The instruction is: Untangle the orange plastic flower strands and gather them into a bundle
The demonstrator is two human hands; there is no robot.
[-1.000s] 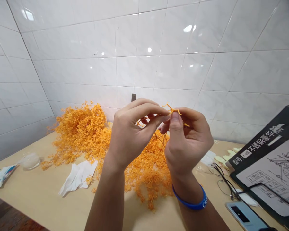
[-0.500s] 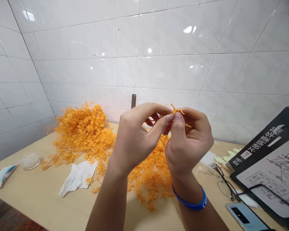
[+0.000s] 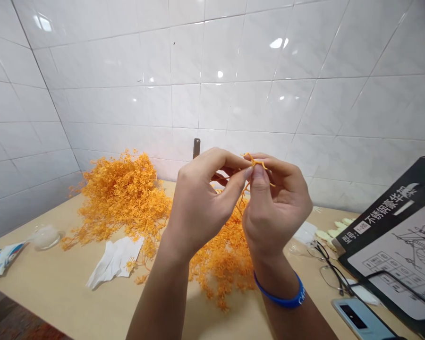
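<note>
My left hand (image 3: 208,203) and my right hand (image 3: 276,203) meet above the table, thumbs and fingertips pinched together on a thin orange plastic sprig (image 3: 257,163). Its small forked tips stick up over my right thumb, and thin stems run behind my fingers. The rest of the sprig is partly hidden by my hands. Under and behind my wrists lies a spread of orange artificial sprigs (image 3: 223,264). A larger heap of the same orange sprigs (image 3: 127,193) rises to the left, close to the wall.
On the left of the table (image 3: 60,288) are a white tissue (image 3: 116,259), a small clear dish (image 3: 46,237) and a colourful packet (image 3: 3,259). To the right lie eyeglasses (image 3: 329,269), a light blue phone (image 3: 361,318) and a printed dark box (image 3: 396,250). A tiled wall (image 3: 233,61) stands behind.
Both hands have shifted very slightly left, and the sprig's forked tips have moved a little left with them. My grip stays pinched. The things on the table have not moved.
</note>
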